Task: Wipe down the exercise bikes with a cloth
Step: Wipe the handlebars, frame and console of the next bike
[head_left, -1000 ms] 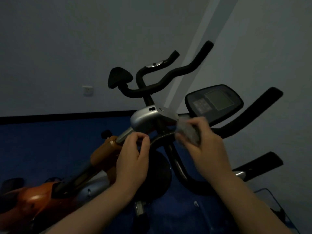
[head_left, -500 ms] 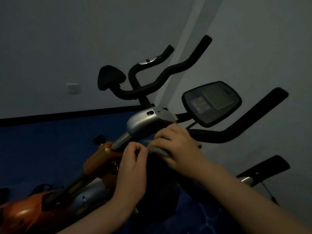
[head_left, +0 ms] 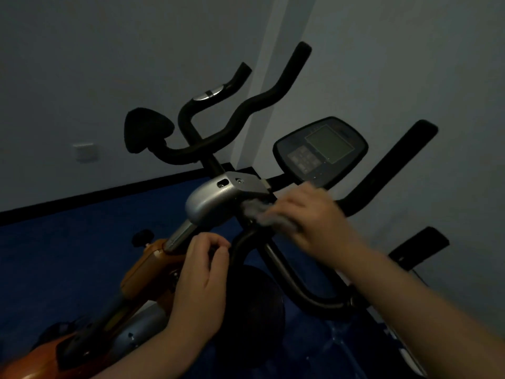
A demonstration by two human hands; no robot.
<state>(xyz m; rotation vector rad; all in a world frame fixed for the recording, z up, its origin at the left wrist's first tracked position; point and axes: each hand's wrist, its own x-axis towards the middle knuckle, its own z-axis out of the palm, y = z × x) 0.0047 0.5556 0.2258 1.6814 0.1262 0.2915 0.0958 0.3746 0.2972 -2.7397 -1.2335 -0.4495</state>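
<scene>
An orange and silver exercise bike (head_left: 147,272) stands before me in dim light, with a silver stem cover (head_left: 218,199), black handlebars (head_left: 246,108) and a console (head_left: 322,149). My right hand (head_left: 308,214) presses a pale grey cloth (head_left: 262,214) against the black bar just below the silver cover; the hand is blurred. My left hand (head_left: 202,274) grips the near end of the lower black handlebar loop (head_left: 287,274), fingers curled round it.
A second bike's saddle (head_left: 146,134) shows behind. Black grips (head_left: 393,165) stick out to the right, close to the pale wall (head_left: 410,64). Blue floor (head_left: 54,255) lies below, with a wall socket (head_left: 84,151) at left.
My right hand swept with the cloth from near the console down to the bar, then up and right to just under the silver cover. My left hand kept its grip.
</scene>
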